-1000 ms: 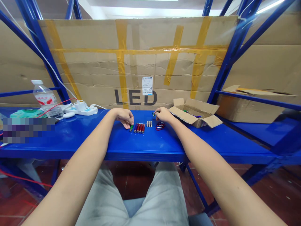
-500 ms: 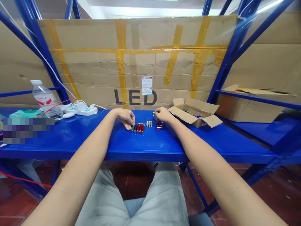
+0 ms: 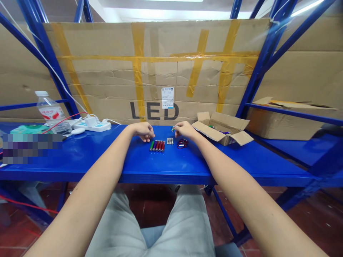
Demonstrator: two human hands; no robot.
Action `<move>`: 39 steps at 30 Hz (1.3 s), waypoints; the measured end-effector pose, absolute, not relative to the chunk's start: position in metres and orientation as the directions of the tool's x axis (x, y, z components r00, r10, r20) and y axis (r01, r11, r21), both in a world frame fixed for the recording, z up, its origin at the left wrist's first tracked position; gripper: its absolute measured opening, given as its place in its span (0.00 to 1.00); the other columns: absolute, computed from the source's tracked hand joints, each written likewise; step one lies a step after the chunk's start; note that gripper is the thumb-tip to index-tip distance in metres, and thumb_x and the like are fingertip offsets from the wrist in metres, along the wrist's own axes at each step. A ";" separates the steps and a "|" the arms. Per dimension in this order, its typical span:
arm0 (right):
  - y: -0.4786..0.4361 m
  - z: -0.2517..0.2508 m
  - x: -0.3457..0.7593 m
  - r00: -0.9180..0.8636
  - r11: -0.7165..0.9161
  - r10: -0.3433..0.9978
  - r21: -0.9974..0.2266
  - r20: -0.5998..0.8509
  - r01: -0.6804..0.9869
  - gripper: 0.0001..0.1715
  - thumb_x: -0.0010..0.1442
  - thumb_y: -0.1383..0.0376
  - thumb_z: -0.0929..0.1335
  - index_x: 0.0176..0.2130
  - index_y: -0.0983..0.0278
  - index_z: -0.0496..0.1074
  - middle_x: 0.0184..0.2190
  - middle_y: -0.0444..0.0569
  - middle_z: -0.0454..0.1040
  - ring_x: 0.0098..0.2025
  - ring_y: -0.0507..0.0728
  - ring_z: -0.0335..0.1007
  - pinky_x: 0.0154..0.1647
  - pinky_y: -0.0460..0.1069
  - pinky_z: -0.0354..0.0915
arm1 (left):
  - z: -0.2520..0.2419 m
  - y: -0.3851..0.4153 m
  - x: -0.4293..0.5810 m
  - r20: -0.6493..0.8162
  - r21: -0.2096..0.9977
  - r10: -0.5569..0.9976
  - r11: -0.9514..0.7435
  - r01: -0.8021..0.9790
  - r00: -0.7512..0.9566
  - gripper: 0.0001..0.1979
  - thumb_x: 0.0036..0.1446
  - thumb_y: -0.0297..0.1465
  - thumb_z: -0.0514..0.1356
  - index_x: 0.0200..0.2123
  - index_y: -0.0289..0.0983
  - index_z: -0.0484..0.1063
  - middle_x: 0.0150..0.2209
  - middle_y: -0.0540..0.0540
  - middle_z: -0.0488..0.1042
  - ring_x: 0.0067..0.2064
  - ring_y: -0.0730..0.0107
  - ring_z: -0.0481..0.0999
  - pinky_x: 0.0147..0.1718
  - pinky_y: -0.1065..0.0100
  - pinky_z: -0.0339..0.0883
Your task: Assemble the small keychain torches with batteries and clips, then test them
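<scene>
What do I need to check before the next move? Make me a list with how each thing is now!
1. Tubes side by side in a row: ok, five of them, the green one at the left end.
2. Discs in a tidy block: ok, between the tubes and the red clips.
3. Red clips spread apart: not ok, they overlap in a heap.
4. Right hand gripping its small thing: ok, but too tiny to tell what it is.
5. Left hand empty: cannot tell, its fingers are curled.
6. Box open: ok.
</scene>
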State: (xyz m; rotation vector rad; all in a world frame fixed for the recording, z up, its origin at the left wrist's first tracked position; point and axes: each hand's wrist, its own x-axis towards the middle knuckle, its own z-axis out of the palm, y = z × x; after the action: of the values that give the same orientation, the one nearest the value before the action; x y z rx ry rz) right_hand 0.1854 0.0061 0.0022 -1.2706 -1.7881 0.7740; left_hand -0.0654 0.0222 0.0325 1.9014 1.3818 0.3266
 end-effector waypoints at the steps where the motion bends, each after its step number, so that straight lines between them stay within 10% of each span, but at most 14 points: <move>1: 0.005 0.002 0.184 -0.193 0.291 0.953 -0.878 0.232 0.381 0.13 0.62 0.71 0.65 0.26 0.66 0.71 0.18 0.46 0.74 0.22 0.51 0.71 0.29 0.45 0.66 | 0.032 0.021 -0.061 -0.112 0.683 0.928 -0.189 0.705 0.356 0.11 0.43 0.32 0.70 0.29 0.34 0.73 0.25 0.45 0.76 0.27 0.67 0.76 0.24 0.69 0.70; 8: -0.005 0.004 0.172 -0.306 0.184 0.940 -0.980 0.153 0.073 0.15 0.65 0.71 0.63 0.26 0.66 0.69 0.18 0.46 0.73 0.21 0.53 0.73 0.28 0.47 0.69 | 0.019 0.007 -0.012 0.423 0.743 0.785 -0.587 0.322 0.453 0.10 0.51 0.29 0.66 0.37 0.34 0.70 0.31 0.47 0.75 0.32 0.72 0.75 0.29 0.71 0.70; 20: -0.003 0.004 0.162 -0.212 0.292 0.934 -0.956 0.288 -0.016 0.08 0.65 0.69 0.65 0.40 0.59 0.58 0.15 0.36 0.71 0.20 0.54 0.73 0.29 0.49 0.72 | 0.003 0.015 -0.001 0.565 0.730 0.768 -0.635 0.252 0.300 0.06 0.50 0.23 0.61 0.33 0.36 0.68 0.22 0.54 0.72 0.22 0.73 0.74 0.25 0.70 0.67; 39: 0.002 0.004 0.167 -0.159 0.300 0.938 -0.952 0.306 -0.065 0.05 0.57 0.75 0.67 0.34 0.66 0.70 0.20 0.45 0.76 0.25 0.54 0.77 0.29 0.47 0.71 | 0.005 0.014 0.002 0.620 0.717 0.755 -0.655 0.236 0.213 0.02 0.50 0.25 0.61 0.30 0.36 0.69 0.22 0.51 0.74 0.27 0.69 0.77 0.32 0.68 0.70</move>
State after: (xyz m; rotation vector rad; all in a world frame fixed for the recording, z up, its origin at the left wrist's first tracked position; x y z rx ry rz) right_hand 0.1673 0.0019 0.0041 -0.8647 -1.4310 1.1116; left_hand 0.0017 0.0142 0.0052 2.0182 0.9147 1.4475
